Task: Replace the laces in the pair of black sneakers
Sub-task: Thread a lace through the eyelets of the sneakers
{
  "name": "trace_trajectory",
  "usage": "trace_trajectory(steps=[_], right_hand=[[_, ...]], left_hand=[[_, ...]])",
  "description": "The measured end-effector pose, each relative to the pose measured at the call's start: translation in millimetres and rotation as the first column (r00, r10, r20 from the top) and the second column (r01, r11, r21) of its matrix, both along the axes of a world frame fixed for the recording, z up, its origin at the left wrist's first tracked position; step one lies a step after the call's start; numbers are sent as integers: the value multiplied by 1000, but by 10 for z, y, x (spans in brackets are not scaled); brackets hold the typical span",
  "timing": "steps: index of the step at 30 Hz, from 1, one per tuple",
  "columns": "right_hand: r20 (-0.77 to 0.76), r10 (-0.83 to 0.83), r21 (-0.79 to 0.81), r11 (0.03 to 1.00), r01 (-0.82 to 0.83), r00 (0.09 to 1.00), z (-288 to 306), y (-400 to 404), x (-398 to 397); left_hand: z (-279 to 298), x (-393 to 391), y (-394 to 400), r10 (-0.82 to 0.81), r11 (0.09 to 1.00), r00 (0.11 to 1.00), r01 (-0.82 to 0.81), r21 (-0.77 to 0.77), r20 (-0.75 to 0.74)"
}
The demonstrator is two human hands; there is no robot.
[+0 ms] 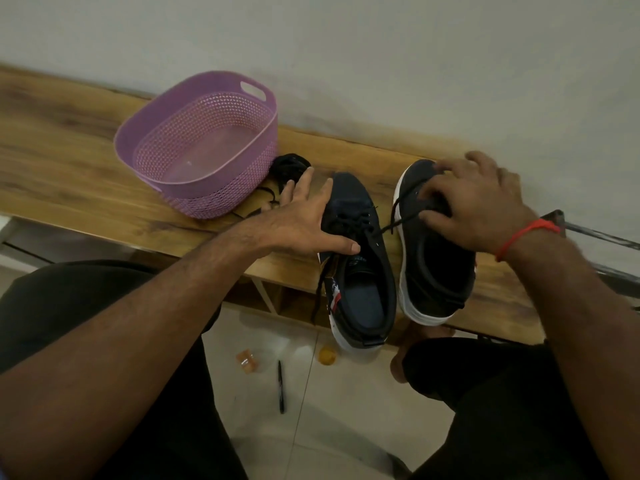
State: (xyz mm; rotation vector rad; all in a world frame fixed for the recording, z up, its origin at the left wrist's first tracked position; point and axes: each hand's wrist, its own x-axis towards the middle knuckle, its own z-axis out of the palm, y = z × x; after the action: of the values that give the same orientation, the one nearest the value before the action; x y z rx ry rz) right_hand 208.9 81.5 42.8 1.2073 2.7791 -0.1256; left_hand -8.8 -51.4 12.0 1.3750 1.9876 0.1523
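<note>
Closest to me, down on the floor (332, 410) between my knees, lie a black pen (281, 388) and a couple of small orange bits I can't identify. Above them the two black sneakers sit side by side at the near edge of the tabletop (86, 174), heels toward me and overhanging it slightly. My left hand (304, 216) is spread flat, fingers straight, with the thumb resting on the laced throat of the left sneaker (356, 265); it holds nothing. This shoe looks fully laced, one lace tail drooping off its near side over the edge. My right hand (481, 202) is curled over the tongue area of the right sneaker (433, 271), and its fingers appear to pinch the black lace (401, 209), which runs slack across to the left shoe. I judge the shoes light, with soft knit uppers that will buckle under pressure, so I'd steady each by the firm white sole or heel collar. The lace is limp and thin; I'd take it at the stiff tip and feed it eyelet by eyelet. Further back, a loose bundle of black laces (289, 168) lies just beside the purple basket (166, 133), which stands against the wall.
</note>
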Motion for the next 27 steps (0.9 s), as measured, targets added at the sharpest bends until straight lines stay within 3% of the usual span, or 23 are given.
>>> trace_trajectory(steps=[3,5,9,12,18,22,27], right_hand=[[13,219,-43,975,-219,976,-88,-267,-179],[16,265,-54,963,-264,964,-147,-338,-244],[37,57,26,998,-58,998,-71,-79,-119],[46,-52,-33,998,53,998,-8,28,-22],[-55,214,-117,969,-219,975,-113,-261,-166],[-47,230,-163,958,-234,972,-126,-320,-213],[-47,230,-164,958,-235,972,-161,-337,-246]], left_hand=[[-1,13,0,0,1000,1000,0,-7,-5],[2,-2,3,0,1000,1000,0,-8,4],[-7,-55,6,13,1000,1000,-13,10,25],[-9,-50,-1,6,1000,999,-6,11,38],[90,-158,-69,20,999,996,-23,42,88],[44,-90,-91,-66,997,996,69,42,-59],[28,-16,-64,-78,988,994,88,131,-75]])
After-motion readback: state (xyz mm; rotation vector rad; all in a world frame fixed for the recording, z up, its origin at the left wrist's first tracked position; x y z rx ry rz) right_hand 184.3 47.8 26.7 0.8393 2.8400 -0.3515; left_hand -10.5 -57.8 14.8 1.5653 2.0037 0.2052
